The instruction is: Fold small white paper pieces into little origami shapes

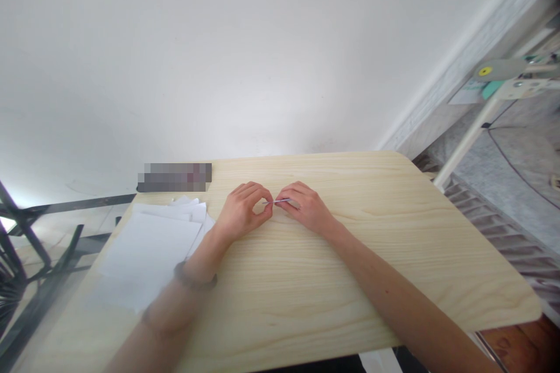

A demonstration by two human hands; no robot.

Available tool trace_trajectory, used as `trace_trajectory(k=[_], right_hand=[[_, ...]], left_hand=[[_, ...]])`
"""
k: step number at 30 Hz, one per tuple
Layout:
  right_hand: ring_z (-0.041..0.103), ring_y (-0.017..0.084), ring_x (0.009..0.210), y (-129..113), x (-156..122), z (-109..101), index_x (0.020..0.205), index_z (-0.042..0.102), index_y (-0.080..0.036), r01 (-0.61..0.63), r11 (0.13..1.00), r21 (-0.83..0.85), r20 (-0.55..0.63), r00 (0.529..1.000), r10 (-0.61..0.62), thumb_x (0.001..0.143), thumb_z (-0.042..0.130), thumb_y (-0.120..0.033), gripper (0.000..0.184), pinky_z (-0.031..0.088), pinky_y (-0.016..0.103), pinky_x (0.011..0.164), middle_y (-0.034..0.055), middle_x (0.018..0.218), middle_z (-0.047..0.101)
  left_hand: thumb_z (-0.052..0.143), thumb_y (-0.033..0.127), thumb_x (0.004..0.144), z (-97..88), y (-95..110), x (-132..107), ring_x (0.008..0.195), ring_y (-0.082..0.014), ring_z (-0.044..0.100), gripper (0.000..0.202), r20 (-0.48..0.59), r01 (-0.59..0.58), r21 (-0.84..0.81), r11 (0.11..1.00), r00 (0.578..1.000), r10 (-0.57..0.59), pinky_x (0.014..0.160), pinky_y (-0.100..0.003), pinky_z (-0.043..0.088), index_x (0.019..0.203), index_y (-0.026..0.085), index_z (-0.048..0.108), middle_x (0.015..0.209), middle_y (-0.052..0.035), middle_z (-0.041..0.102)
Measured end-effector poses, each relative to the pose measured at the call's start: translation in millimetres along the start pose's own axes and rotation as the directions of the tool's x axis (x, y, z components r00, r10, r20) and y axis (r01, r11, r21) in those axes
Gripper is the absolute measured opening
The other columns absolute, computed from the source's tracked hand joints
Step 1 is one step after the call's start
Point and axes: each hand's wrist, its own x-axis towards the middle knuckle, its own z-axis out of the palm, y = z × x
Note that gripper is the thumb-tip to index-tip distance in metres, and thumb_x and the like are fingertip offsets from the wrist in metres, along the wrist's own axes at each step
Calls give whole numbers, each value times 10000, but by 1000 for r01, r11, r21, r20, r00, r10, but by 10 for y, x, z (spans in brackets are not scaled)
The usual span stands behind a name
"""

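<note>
Both hands meet over the middle of the wooden table. A thin pale strip (282, 200), seen almost edge-on, runs between their fingertips; it looks like a small piece of paper, though its kind is not certain. My left hand (245, 210) pinches the strip's left end between thumb and fingers, which form a ring. My right hand (308, 207) is closed on the other end, thumb and fingertips pressed together. A dark band circles the left wrist.
Loose white paper sheets (153, 239) lie at the table's left, partly under my left forearm. Behind them is a dark, pixelated object (175, 178). The table (371, 204) abuts a white wall (245, 58). Metal frames stand on both sides.
</note>
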Motion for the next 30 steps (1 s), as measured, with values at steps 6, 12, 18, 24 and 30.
trace_trajectory(k=[6,12,18,24,30], right_hand=[[556,144,820,21,-9,-12,831,589,-193,-42,999,17,-63,997,43,816,520,-248,90,459,294,768,35,840,616],[561,149,827,29,-11,-1,822,603,-198,-3,999,33,-26,1000,4,824,507,-244,106,460,298,770,33,826,629],[555,145,830,23,-15,15,838,603,-194,-8,999,44,-12,1000,8,816,519,-245,100,453,288,772,29,835,627],[551,136,801,-4,-23,3,842,593,-196,-29,999,37,-20,999,30,821,513,-262,106,447,273,758,21,813,627],[542,148,810,-26,-6,4,844,579,-197,12,1000,-2,3,1000,-11,821,497,-232,92,443,291,764,30,834,619]], left_hand=[[517,164,736,-15,-18,2,783,-168,552,65,-29,30,26,999,999,-29,730,-315,430,779,180,562,790,-34,613],[519,170,749,-2,-17,-3,816,-171,553,69,4,-11,-9,1000,1000,11,751,-316,422,797,186,565,811,-32,627],[515,170,748,15,-24,-6,792,-166,551,55,-3,-20,1,1000,1000,20,739,-313,421,765,174,567,785,-37,622],[516,182,760,7,-29,-11,810,-166,548,63,11,-16,-2,1000,1000,16,748,-310,418,791,174,570,809,-37,625],[519,169,751,23,-46,-20,800,-162,548,60,18,-41,-12,999,999,41,741,-304,420,790,173,565,802,-35,624]])
